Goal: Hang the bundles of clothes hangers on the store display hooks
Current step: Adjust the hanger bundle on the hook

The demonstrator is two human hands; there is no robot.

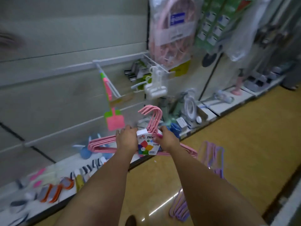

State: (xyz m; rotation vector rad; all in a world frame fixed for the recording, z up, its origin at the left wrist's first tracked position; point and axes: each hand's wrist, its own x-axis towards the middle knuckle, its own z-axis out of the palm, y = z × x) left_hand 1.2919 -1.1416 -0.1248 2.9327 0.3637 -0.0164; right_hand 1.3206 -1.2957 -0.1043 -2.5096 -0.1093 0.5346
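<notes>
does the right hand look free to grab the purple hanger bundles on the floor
Probably not yet: the right hand, like the left hand, grips the pink plastic hanger bundle. The purple hanger bundles lie unobstructed on the floor, lower down.

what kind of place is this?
Likely a household-goods store aisle: packaged goods hang on wall display hooks, small items line the low shelf, and both hands hold a labelled pink hanger bundle.
</notes>
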